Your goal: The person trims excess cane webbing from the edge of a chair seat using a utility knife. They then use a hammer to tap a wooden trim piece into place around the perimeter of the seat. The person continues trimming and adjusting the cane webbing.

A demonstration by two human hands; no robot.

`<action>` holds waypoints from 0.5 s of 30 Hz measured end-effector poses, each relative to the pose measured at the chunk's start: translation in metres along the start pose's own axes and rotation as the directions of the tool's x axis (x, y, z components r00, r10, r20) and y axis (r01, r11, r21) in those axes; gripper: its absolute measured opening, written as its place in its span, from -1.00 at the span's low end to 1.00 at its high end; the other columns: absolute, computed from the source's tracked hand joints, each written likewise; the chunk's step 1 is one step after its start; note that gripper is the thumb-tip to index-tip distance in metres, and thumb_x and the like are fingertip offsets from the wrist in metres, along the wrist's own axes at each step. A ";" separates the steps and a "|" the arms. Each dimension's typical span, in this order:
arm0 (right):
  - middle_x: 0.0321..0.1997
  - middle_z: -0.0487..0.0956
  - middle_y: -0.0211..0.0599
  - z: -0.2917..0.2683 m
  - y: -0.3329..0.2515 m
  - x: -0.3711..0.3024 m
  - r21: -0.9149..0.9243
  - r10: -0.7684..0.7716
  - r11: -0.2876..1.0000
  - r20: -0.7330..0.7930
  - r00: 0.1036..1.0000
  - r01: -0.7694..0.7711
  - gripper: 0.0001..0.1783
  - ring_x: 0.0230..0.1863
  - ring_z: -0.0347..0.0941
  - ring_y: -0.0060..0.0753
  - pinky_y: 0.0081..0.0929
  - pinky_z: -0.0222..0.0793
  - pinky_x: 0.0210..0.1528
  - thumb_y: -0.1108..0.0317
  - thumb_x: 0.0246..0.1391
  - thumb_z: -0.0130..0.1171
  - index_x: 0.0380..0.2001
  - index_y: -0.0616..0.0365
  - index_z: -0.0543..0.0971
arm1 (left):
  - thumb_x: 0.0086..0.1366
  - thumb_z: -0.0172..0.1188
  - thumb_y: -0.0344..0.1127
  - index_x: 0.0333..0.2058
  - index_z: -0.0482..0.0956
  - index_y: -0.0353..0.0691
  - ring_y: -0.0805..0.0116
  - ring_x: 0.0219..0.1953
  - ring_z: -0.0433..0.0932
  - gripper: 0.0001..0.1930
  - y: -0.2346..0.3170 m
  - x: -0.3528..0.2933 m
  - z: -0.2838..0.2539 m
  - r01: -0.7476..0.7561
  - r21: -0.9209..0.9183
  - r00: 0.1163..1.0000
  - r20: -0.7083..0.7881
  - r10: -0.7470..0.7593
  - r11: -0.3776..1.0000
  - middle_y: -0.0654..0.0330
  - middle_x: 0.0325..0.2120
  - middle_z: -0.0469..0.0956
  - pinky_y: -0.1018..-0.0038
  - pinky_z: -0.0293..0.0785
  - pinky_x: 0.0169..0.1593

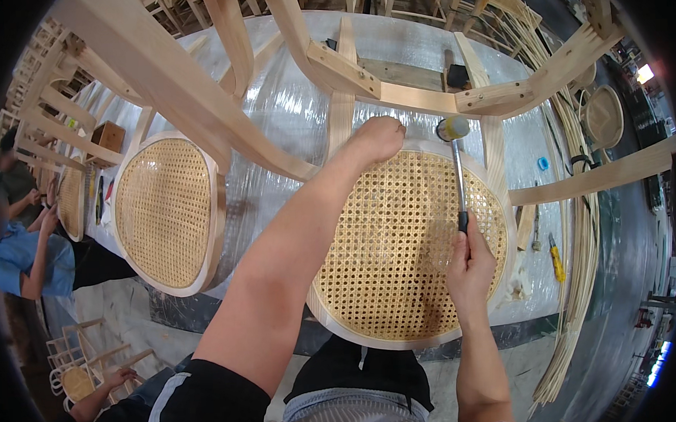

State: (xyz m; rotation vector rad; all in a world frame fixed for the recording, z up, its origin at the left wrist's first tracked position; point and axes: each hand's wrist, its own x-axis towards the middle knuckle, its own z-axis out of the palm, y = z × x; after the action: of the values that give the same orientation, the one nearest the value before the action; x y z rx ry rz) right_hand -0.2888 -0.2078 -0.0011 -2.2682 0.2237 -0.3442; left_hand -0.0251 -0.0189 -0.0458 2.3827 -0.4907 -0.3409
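We press our left hand [376,140] closed on the far rim of the cane seat [407,246], fingertips hidden, while our right hand [470,265] is clamped on the mallet [457,164], its head at the far rim.

cane seat [400,261] near centre on the wrapped table [288,100], chair frame [423,94] over its far side. second cane seat [164,211] to its left. left hand [376,138] on seat's far rim, mallet [456,153] just right of it, right hand [469,269] on the handle's near end. cane strips [580,223] along table's right edge, utility knife [556,260] between them and seat.
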 end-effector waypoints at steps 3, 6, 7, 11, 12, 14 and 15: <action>-0.33 0.58 -0.10 0.004 0.009 0.000 -0.047 -0.118 0.992 -0.027 0.993 0.117 -0.50 -0.39 0.49 -0.29 -0.32 0.45 -0.27 0.49 0.49 0.10 0.43 0.27 0.49 | 0.51 -0.04 -0.13 -0.08 0.76 -0.33 -0.31 0.08 0.63 -0.56 0.000 0.001 0.001 -0.025 0.015 1.000 0.004 0.025 1.000 -0.25 0.00 0.70 -0.02 0.51 0.24; -0.35 0.58 -0.11 0.002 0.010 0.001 -0.113 0.083 0.991 0.125 0.989 -0.069 -0.50 -0.42 0.46 -0.31 -0.33 0.43 -0.29 0.49 0.48 0.11 0.42 0.27 0.51 | 0.51 -0.04 -0.14 -0.07 0.76 -0.32 -0.31 0.09 0.63 -0.56 0.004 0.001 0.000 -0.013 0.009 1.000 0.004 0.013 1.000 -0.24 0.01 0.69 -0.02 0.51 0.24; -0.35 0.58 -0.11 0.002 0.009 0.001 -0.064 0.053 0.997 0.076 0.996 -0.048 -0.51 -0.42 0.46 -0.32 -0.34 0.43 -0.30 0.49 0.48 0.10 0.42 0.27 0.51 | 0.51 -0.04 -0.14 -0.07 0.76 -0.32 -0.31 0.09 0.63 -0.56 0.006 0.000 0.000 -0.007 0.005 1.000 0.002 0.007 1.000 -0.24 0.01 0.69 -0.02 0.51 0.25; -0.36 0.57 -0.12 0.003 0.007 -0.004 -0.077 0.006 0.997 0.050 0.999 -0.002 -0.53 -0.43 0.47 -0.34 -0.35 0.42 -0.30 0.49 0.49 0.10 0.39 0.29 0.53 | 0.52 -0.03 -0.13 -0.08 0.76 -0.33 -0.31 0.09 0.63 -0.56 0.006 0.002 -0.002 -0.011 0.008 0.999 0.040 0.011 1.000 -0.23 0.02 0.70 0.00 0.51 0.25; -0.36 0.57 -0.12 0.003 0.007 -0.002 -0.128 0.005 0.992 0.083 0.997 0.006 -0.53 -0.43 0.47 -0.35 -0.35 0.42 -0.31 0.49 0.49 0.10 0.39 0.30 0.54 | 0.52 -0.03 -0.13 -0.08 0.76 -0.33 -0.31 0.08 0.64 -0.56 0.004 0.001 -0.001 0.000 0.002 1.000 0.018 0.000 1.000 -0.23 0.01 0.70 0.00 0.52 0.25; -0.36 0.57 -0.12 0.002 0.005 -0.006 -0.025 0.007 1.000 0.044 0.999 -0.006 -0.53 -0.42 0.48 -0.34 -0.35 0.43 -0.29 0.49 0.48 0.09 0.39 0.30 0.54 | 0.52 -0.03 -0.12 -0.09 0.77 -0.33 -0.31 0.08 0.64 -0.56 0.002 -0.005 0.004 0.022 -0.014 1.000 -0.021 -0.022 1.000 -0.22 0.01 0.70 0.00 0.52 0.25; -0.36 0.57 -0.12 0.003 0.004 -0.007 0.026 0.012 1.000 0.026 1.000 -0.012 -0.53 -0.42 0.48 -0.34 -0.34 0.44 -0.29 0.49 0.48 0.09 0.39 0.30 0.54 | 0.52 -0.02 -0.12 -0.09 0.77 -0.33 -0.31 0.07 0.64 -0.55 0.002 -0.003 0.003 0.011 -0.002 1.000 -0.015 -0.011 1.000 -0.22 0.01 0.71 0.00 0.52 0.24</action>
State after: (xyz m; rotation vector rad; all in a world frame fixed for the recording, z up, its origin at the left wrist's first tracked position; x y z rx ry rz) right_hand -0.2948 -0.2066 -0.0068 -2.2429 0.2181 -0.3093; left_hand -0.0294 -0.0202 -0.0464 2.3853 -0.4706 -0.3282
